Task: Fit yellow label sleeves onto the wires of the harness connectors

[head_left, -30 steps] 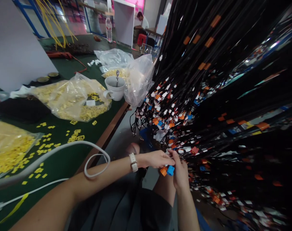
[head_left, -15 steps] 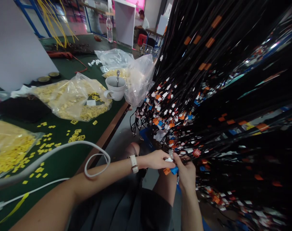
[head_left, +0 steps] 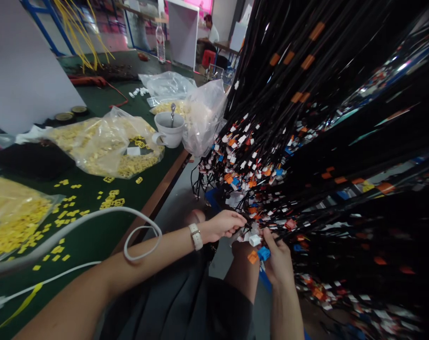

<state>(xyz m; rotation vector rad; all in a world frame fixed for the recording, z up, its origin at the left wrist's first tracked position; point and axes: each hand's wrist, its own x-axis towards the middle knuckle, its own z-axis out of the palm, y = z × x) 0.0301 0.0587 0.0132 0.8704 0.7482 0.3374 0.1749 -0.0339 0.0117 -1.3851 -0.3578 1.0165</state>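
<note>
My right hand (head_left: 280, 259) is closed around the end of a wire harness in front of the hanging bundles. Out of its fingers stick a white connector (head_left: 255, 240), a blue connector (head_left: 264, 253) and an orange connector (head_left: 252, 257). Just left of these, my left hand (head_left: 225, 225) has thumb and fingertips pinched together beside more pale connectors; whatever sits in that pinch is too small to make out. Black cable bundles (head_left: 271, 104) hang down on the right, their ends crowded with white, orange, blue and red connectors.
A green table (head_left: 94, 193) lies to the left with a brown edge. On it are bags of yellow parts (head_left: 104, 141), loose yellow pieces, a white cup (head_left: 170, 130) with a spoon, and a thick white cable (head_left: 104, 212) looping over its edge. Another person (head_left: 210, 35) sits far back.
My left hand has drawn back from the white connector and moved slightly up and left. My right hand has shifted a little right and down, and the blue and orange connectors moved with it.
</note>
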